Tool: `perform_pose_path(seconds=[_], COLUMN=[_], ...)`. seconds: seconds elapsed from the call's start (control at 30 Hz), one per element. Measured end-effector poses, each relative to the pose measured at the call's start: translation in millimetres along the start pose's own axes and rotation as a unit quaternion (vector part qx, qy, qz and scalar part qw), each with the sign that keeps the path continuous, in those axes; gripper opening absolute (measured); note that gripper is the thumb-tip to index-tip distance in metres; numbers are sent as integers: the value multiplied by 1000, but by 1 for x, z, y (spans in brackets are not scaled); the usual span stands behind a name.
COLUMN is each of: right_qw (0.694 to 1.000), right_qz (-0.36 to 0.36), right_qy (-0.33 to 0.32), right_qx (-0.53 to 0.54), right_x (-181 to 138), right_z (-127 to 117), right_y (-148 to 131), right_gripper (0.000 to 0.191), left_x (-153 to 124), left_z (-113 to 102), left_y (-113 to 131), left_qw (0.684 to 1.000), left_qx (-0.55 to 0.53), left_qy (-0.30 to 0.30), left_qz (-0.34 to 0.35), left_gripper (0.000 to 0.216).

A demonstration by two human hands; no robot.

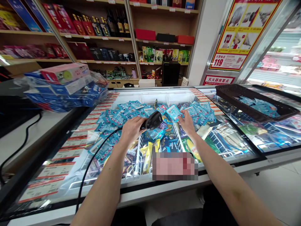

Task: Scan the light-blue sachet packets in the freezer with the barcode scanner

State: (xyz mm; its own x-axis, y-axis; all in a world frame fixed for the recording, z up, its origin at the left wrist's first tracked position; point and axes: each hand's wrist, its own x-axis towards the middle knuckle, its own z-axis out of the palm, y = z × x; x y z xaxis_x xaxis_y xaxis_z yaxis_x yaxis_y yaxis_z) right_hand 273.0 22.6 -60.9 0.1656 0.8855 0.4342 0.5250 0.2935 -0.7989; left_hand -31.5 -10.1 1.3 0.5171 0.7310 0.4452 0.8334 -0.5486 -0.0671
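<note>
My left hand [132, 129] is wrapped round the handle of a black barcode scanner [154, 120], whose head points right. A black cord [94, 157] runs from it down to the lower left. With my right hand [187, 123] I pinch the edge of a blue packet [173, 112], held up with a pale label facing me. More blue packets lie in a heap [114, 117] left of the scanner and in another pile [201, 112] right of my right hand. Both groups rest on the glass top of a chest freezer [77, 169].
A dark brown basket [223, 91] with blue packets stands at the right. Wrapped boxes [68, 84] are stacked at the left. Wire baskets [138, 160] of packaged goods show under the glass. Stocked shelves [127, 38] stand behind. A blurred patch hides part of the front edge.
</note>
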Motion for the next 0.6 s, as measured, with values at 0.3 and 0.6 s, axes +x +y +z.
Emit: perform_pose_path(seconds=[0.3, 0.6], right_qw=[1000, 1000], right_qz=[6, 6], right_qy=[-16, -9], right_qx=[-6, -9], right_x=[-1, -1], right_z=[-2, -2], right_y=[-2, -2], right_gripper=[31, 31], left_x=[1, 0], left_z=[-3, -3], left_y=[3, 4], left_qw=[1000, 1000], left_qx=[-20, -20], left_qy=[21, 20], left_qz=[-12, -12], left_gripper=[37, 38])
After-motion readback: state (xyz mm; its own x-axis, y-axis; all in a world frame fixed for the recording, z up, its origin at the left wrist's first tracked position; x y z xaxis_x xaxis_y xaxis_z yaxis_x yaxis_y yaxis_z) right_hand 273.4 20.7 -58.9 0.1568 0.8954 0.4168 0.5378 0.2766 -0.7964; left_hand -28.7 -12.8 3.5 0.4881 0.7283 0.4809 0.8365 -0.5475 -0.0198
